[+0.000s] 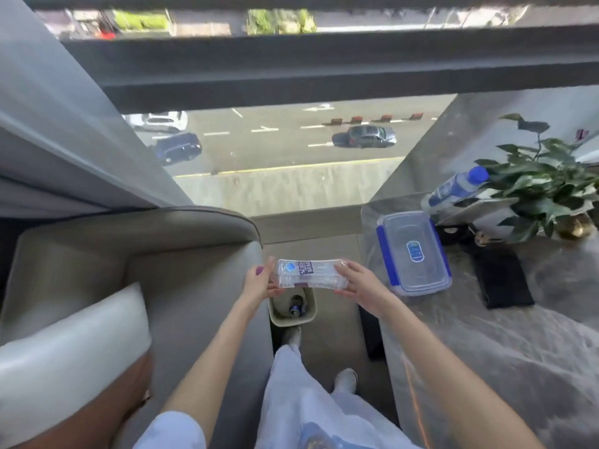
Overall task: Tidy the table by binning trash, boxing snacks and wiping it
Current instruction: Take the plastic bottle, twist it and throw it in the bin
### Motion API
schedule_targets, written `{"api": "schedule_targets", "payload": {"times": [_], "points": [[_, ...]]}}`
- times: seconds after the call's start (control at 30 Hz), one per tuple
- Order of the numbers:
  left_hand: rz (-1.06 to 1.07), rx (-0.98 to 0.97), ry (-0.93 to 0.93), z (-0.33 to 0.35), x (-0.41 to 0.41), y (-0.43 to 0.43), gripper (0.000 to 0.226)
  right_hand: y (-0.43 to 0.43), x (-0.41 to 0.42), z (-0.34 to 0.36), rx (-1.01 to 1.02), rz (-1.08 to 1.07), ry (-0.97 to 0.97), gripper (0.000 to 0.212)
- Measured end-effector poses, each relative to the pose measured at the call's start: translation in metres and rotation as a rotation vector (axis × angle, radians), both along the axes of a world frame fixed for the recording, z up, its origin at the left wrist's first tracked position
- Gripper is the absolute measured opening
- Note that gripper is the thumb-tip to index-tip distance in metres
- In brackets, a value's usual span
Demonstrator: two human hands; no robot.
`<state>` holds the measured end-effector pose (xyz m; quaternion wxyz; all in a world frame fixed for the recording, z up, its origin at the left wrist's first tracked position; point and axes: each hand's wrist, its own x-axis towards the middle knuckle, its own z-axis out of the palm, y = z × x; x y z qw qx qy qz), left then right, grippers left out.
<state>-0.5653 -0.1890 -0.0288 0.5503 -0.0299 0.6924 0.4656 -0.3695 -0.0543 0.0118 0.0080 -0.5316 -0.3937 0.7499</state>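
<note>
I am holding an empty bottle, seemingly light and crushable, over the bin, left hand and right hand gripping its ends.

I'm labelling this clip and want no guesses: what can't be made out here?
Head view only:
- Bin: its far part is hidden by the bottle held over it.
- Bottle's ends: covered by the left hand and right hand; cap or none, unclear.
- Label: print too small to read in full.
- Table: cut off by the right and bottom edges.
- Pot: mostly behind leaves.
</note>
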Motion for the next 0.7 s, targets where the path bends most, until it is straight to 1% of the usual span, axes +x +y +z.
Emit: {"api": "schedule_targets", "payload": {"times": [0.07,0.2,0.37,0.53,0.63,0.7], "points": [[0.017,-0.025,-0.042,-0.025,0.001,-0.001,0.034,0.001,-0.001,-0.020,-0.053,-0.020,-0.013,0.048],[0.038,-0.076,-0.098,-0.081,0.005,0.002,0.034,0.001,-0.006,-0.073,-0.130,-0.045,-0.089,0.041],[0.042,-0.181,-0.141,-0.162,0.016,0.003,0.032,-0.008,-0.003,-0.159,-0.184,-0.110,-0.200,0.033],[0.070,-0.277,-0.182,-0.258,0.030,-0.001,0.032,-0.015,0.000,-0.259,-0.175,-0.260,-0.292,0.045],[0.135,-0.307,-0.211,-0.312,0.039,-0.004,0.027,-0.019,0.002,-0.316,-0.163,-0.265,-0.328,0.049],[0.193,-0.328,-0.249,-0.346,0.043,-0.005,0.028,-0.021,0.007,-0.352,-0.187,-0.248,-0.349,0.049]]}}
